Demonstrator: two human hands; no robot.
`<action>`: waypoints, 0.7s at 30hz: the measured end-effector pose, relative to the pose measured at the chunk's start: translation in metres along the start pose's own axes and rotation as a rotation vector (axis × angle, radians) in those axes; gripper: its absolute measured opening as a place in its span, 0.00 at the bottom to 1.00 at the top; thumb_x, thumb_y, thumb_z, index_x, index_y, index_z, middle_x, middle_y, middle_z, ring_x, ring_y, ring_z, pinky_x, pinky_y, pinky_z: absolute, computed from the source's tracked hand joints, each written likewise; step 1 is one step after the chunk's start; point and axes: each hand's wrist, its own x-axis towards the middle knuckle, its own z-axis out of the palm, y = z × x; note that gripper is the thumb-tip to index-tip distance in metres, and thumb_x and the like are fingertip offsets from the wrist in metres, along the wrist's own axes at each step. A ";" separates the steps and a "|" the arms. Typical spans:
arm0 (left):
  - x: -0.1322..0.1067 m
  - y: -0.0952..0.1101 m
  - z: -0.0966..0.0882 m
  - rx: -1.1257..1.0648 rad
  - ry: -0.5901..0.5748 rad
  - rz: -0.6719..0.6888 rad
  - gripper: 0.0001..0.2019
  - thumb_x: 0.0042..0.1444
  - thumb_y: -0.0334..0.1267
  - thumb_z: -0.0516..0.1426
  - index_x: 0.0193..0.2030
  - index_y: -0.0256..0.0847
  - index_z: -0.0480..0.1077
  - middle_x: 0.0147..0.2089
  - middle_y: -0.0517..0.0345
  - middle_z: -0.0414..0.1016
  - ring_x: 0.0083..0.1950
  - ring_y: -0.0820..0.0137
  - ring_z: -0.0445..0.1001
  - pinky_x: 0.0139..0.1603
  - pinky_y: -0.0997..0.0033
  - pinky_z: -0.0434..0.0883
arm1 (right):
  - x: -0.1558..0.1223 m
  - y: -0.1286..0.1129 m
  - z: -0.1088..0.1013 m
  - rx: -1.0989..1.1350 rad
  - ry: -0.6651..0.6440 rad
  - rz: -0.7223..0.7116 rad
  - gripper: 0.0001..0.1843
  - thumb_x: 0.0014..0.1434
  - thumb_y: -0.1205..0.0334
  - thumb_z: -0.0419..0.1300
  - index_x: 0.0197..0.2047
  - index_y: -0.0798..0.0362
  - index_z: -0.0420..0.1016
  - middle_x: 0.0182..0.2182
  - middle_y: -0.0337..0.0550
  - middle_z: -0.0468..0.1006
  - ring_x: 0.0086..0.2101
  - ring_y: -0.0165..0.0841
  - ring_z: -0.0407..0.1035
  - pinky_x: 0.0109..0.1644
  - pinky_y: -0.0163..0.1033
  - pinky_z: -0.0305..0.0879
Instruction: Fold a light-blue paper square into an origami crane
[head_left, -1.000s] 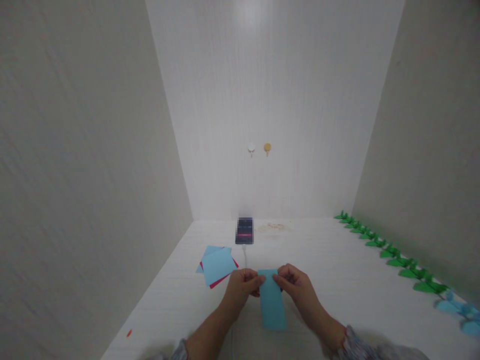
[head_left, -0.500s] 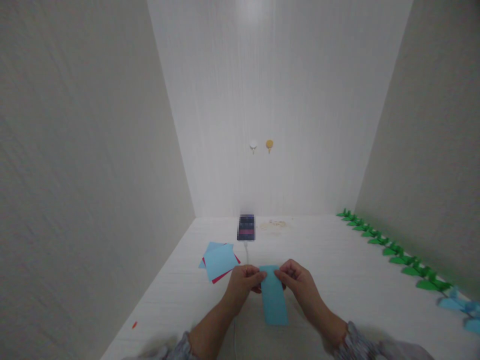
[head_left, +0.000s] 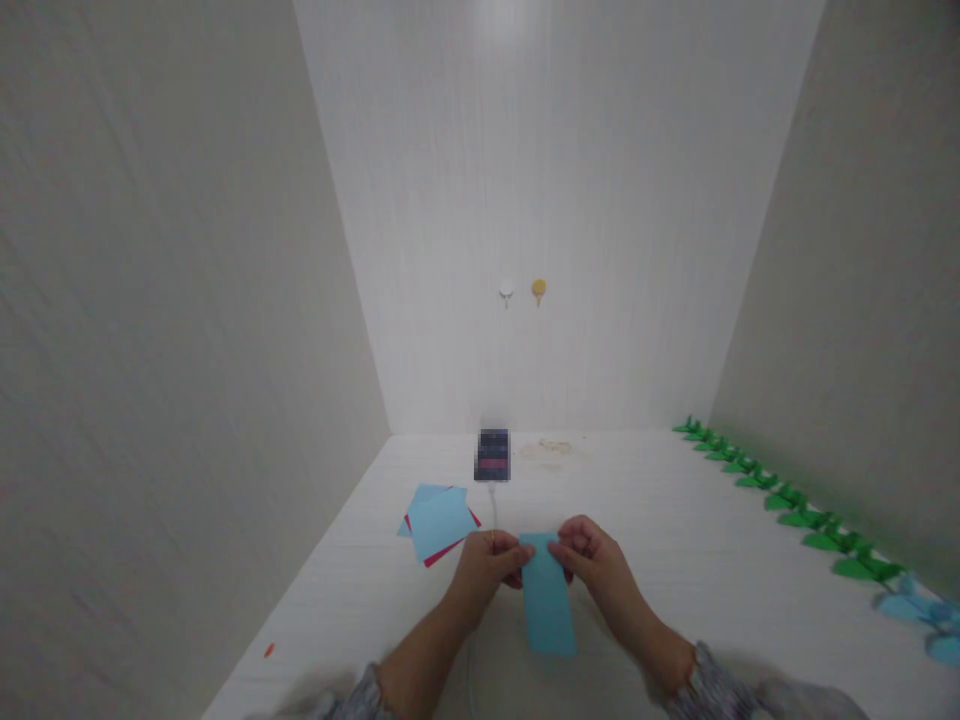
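Both my hands pinch the far end of a folded strip of light blue paper (head_left: 547, 605) that lies lengthwise on the white table (head_left: 675, 560). My left hand (head_left: 487, 570) grips its upper left corner with closed fingers. My right hand (head_left: 596, 565) grips the upper right corner the same way. The strip's near end points toward me and rests flat.
A small stack of light blue and red paper squares (head_left: 441, 522) lies left of my hands. A phone (head_left: 493, 455) with a white cable stands at the back wall. Green folded paper pieces (head_left: 780, 500) line the right wall, with light blue ones (head_left: 919, 615) nearer me. Two hooks (head_left: 523, 291) hang on the back wall.
The view shifted slightly at first. My hands keep their pinch on the strip's far end, with only small finger movement.
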 end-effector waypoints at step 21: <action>-0.003 0.003 0.000 -0.015 -0.032 -0.014 0.15 0.37 0.46 0.57 0.19 0.33 0.66 0.17 0.57 0.69 0.19 0.75 0.66 0.22 0.75 0.64 | -0.005 -0.015 0.001 -0.193 -0.003 0.065 0.17 0.44 0.50 0.55 0.16 0.56 0.65 0.13 0.35 0.64 0.18 0.25 0.58 0.22 0.30 0.54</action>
